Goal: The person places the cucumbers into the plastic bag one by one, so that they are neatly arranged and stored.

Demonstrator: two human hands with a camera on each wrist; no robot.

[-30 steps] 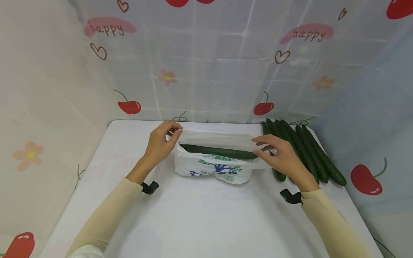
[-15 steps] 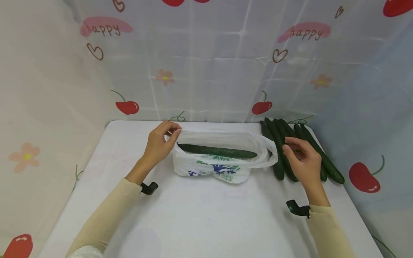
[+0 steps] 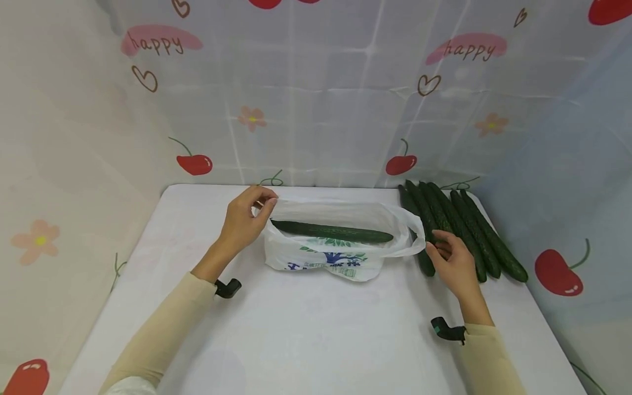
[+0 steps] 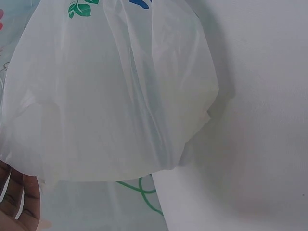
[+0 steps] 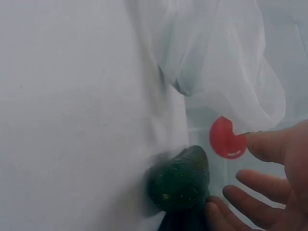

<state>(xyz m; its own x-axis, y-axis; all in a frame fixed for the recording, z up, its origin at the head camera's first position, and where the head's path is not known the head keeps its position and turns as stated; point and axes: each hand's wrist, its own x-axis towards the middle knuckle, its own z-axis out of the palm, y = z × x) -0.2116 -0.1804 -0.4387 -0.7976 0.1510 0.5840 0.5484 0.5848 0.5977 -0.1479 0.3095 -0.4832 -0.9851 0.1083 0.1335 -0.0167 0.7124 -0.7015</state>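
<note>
A white plastic bag (image 3: 296,259) with blue and green print lies on its side, a cucumber (image 3: 331,231) in its mouth. My left hand (image 3: 245,216) pinches the bag's upper left edge; in the left wrist view, curled fingers (image 4: 31,199) show beside the bag (image 4: 96,110). My right hand (image 3: 456,266) is at the bag's right handle, its fingers loosely bent. The right wrist view shows this hand (image 5: 284,178) with fingers apart and thumb near the bag's edge (image 5: 231,62); whether they touch is unclear. A cucumber end (image 5: 179,183) is below the bag there.
Several cucumbers (image 3: 469,230) lie side by side at the back right of the white table (image 3: 316,334), just right of the bag and partly behind my right hand. A printed curtain (image 3: 316,99) stands behind the table.
My right hand left the bag's right side, moved right over the cucumbers, then came back left towards the handle. The handle has spread out to the right. My left hand keeps its pinch.
</note>
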